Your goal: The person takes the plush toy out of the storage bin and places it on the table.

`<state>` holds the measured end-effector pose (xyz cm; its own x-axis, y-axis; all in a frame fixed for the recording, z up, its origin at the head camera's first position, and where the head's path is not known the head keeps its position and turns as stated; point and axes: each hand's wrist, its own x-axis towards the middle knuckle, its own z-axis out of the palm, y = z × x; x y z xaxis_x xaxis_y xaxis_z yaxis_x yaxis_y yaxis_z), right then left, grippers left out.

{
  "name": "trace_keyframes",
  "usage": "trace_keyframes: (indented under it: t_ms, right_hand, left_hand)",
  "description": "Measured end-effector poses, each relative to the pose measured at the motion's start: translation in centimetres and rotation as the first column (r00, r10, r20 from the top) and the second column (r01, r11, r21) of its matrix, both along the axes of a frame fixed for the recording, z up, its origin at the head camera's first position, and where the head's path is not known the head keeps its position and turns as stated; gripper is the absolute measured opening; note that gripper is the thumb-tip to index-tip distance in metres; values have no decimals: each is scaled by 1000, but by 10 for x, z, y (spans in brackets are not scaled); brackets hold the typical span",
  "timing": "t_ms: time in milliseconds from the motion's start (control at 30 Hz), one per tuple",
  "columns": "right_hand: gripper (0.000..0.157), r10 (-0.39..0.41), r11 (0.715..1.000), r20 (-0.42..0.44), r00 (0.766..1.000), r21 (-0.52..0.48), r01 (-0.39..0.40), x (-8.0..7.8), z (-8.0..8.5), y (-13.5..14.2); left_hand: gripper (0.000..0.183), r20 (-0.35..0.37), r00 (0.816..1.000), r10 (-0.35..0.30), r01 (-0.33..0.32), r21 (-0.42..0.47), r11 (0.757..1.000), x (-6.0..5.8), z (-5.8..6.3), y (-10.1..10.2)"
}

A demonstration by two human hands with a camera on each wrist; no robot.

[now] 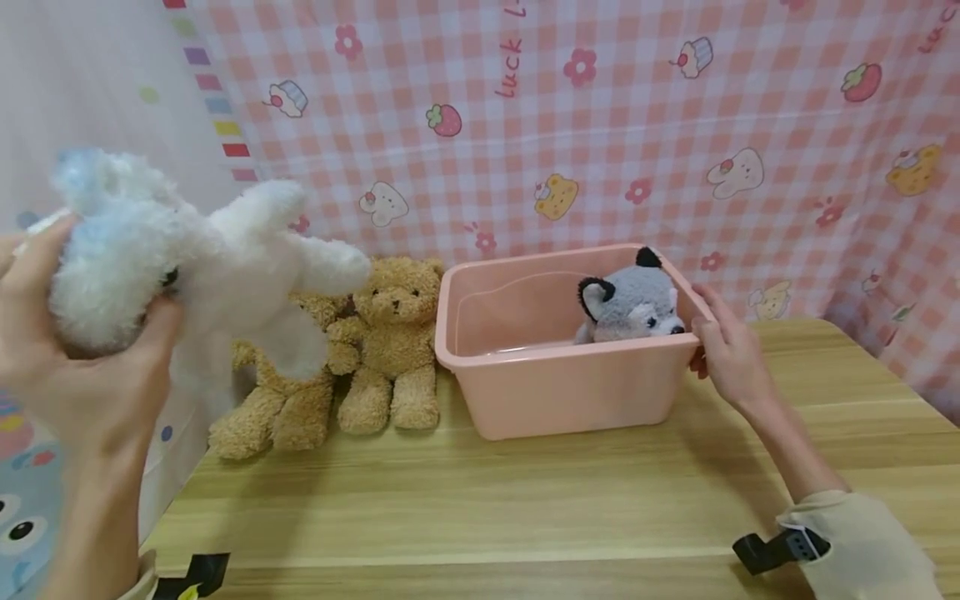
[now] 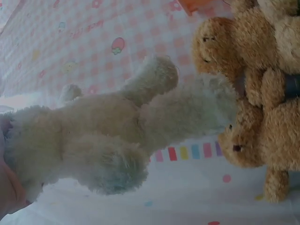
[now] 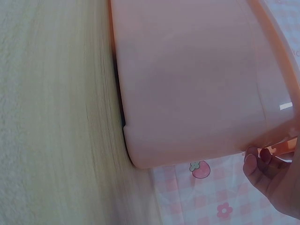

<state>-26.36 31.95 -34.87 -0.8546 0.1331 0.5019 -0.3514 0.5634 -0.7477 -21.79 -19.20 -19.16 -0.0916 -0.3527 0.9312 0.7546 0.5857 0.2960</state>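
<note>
My left hand (image 1: 90,367) grips a fluffy white plush toy (image 1: 247,258) with pale blue patches by its head, raised at the left above the table. In the left wrist view the toy's limbs (image 2: 187,108) stick out toward two brown bears. At the right end of a pink plastic bin (image 1: 570,387), my right hand (image 1: 727,354) holds the rim, fingers curled at its edge. Inside the bin sits a grey husky plush (image 1: 633,304) with black-edged ears, its lower body hidden by the front wall. The bin's outer wall (image 3: 187,89) fills much of the right wrist view.
One brown teddy bear (image 1: 397,333) sits against the bin's left end. Another brown bear (image 1: 288,408) is beside it, partly covered by the white plush in the head view. The wood-grain table (image 1: 525,517) meets a pink checked cloth (image 1: 480,183) at the back.
</note>
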Motion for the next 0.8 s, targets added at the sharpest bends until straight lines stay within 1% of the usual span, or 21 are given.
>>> trace_keyframes:
  t_ms: [133, 200, 267, 300, 333, 367, 400, 500, 567, 600, 633, 667, 700, 767, 800]
  right_hand:
    - [54, 0, 1000, -4, 1000, 4, 0, 0, -1, -1]
    - [54, 2, 1000, -6, 1000, 1, -2, 0, -1, -1]
    - [54, 4, 1000, -6, 1000, -2, -4, 0, -1, -1]
    - [54, 5, 1000, -4, 1000, -5, -5, 0, -1, -1]
    - [54, 4, 1000, -3, 1000, -6, -4, 0, -1, -1]
    - [54, 3, 1000, -3, 1000, -6, -3, 0, -1, -1]
    - [54, 3, 1000, -2, 1000, -6, -3, 0, -1, -1]
    - [54, 5, 1000, 4, 1000, -3, -5, 0, -1, -1]
    - [54, 5, 1000, 7, 1000, -1, -5, 0, -1, -1]
    - [54, 4, 1000, 7, 1000, -1, -4, 0, -1, -1]
    - [54, 1, 1000, 9, 1000, -1, -1, 0, -1, -1]
    - [54, -2, 1000, 10, 1000, -2, 2, 0, -1, -1]
    - [54, -3, 1000, 8, 1000, -3, 3, 0, -1, -1]
    - [54, -3, 1000, 8, 1000, -7, 3, 0, -1, -1]
    - [54, -1, 1000, 8, 1000, -8, 1, 0, -1, -1]
  left_hand:
    - [46, 4, 1000, 25, -24, -23, 999, 2, -2, -7]
    - [43, 27, 998, 62, -60, -77, 995, 3, -2, -13]
    - [39, 63, 990, 125, -114, -164, 980, 2, -4, -20]
    - [37, 79, 984, 160, -139, -218, 966, 2, -5, -24]
    - [35, 110, 974, 200, -162, -281, 946, 2, -6, -28]
    - [34, 140, 961, 240, -179, -347, 921, 2, -8, -32]
    - [35, 164, 950, 264, -180, -402, 898, 1, -9, -36]
    - [40, 244, 911, 332, -141, -573, 808, 0, -13, -48]
    - [44, 307, 877, 369, -83, -661, 746, -2, -14, -57]
    - [45, 346, 855, 387, -43, -696, 717, -4, -16, -62]
    - [46, 389, 827, 406, 0, -722, 692, -7, -18, -67]
    - [47, 433, 795, 425, 44, -740, 671, -10, -20, -72]
    - [48, 476, 759, 444, 91, -753, 652, -13, -24, -77]
    - [51, 585, 663, 467, 214, -746, 631, -21, -34, -89]
    - [53, 636, 612, 470, 273, -728, 629, -25, -40, -95]
